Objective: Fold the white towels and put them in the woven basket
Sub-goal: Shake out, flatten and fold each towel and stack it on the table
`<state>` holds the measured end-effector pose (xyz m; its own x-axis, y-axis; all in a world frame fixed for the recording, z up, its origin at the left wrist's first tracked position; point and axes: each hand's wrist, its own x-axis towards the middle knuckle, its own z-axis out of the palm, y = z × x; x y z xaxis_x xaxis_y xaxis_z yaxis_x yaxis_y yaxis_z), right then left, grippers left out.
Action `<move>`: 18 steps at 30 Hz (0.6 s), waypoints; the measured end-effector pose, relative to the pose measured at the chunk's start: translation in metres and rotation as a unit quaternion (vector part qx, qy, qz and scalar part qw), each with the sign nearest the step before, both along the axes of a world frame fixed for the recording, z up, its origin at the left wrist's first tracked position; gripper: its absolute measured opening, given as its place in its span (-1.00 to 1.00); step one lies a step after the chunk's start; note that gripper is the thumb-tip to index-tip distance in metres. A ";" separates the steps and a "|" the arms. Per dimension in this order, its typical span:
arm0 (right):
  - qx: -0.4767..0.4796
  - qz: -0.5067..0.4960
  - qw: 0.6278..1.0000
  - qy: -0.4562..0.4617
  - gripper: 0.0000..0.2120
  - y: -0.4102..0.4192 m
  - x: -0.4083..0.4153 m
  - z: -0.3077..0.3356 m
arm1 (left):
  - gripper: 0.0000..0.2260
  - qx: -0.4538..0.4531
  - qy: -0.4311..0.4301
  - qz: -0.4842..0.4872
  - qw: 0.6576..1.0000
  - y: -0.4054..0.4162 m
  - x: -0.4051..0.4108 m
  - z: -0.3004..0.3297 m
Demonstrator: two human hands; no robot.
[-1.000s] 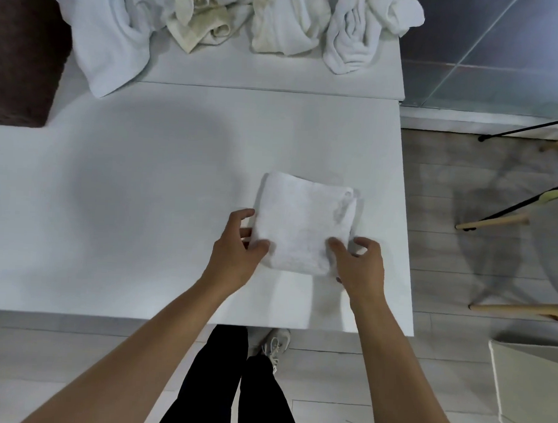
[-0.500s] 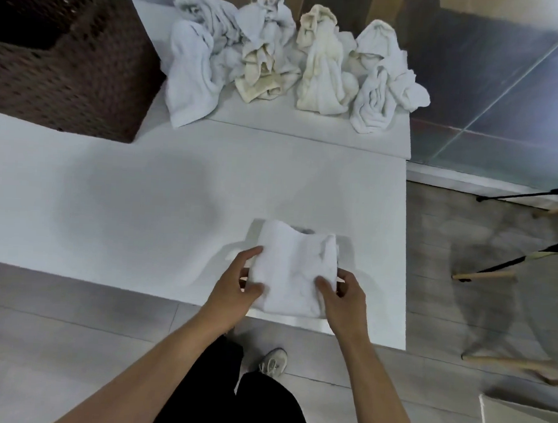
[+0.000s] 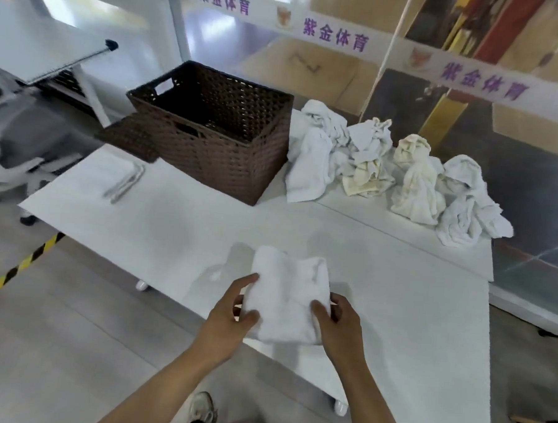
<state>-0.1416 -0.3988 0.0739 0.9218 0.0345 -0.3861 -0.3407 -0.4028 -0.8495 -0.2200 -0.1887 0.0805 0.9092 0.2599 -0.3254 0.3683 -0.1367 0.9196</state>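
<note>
A folded white towel [image 3: 288, 292] is lifted just above the near edge of the white table [image 3: 173, 231]. My left hand [image 3: 230, 315] grips its left side and my right hand [image 3: 338, 324] grips its right side, thumbs on top. The dark brown woven basket [image 3: 216, 143] stands open at the back left of the table, its inside dark. A heap of crumpled white and cream towels [image 3: 386, 171] lies to the right of the basket along the back edge.
A folded white cloth [image 3: 121, 175] lies on the table's left end, in front of the basket's lid [image 3: 129, 135]. A grey chair [image 3: 13, 139] stands at far left. Yellow-black floor tape [image 3: 19, 265] runs below the table. Glass wall behind.
Both hands have lifted the folded towel off the table surface. The view has swung up and left, bringing the whole basket into sight.
</note>
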 end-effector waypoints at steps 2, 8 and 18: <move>0.008 0.010 1.000 -0.001 -0.83 0.042 -0.001 0.003 | -0.41 0.006 -0.005 0.017 1.000 0.039 -0.005 0.003; 0.023 0.052 0.998 -0.008 -0.83 0.162 -0.003 0.004 | -0.44 -0.001 -0.024 0.068 0.997 0.145 -0.026 0.008; 0.016 0.142 0.989 0.026 -0.81 0.290 0.027 -0.018 | -0.47 -0.020 0.009 0.155 0.988 0.249 -0.035 -0.012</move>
<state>-0.1144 -0.1092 0.0560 0.8524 0.3018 -0.4271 -0.2612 -0.4619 -0.8476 -0.2553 0.0600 0.0688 0.7825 0.5110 -0.3559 0.4028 0.0205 0.9151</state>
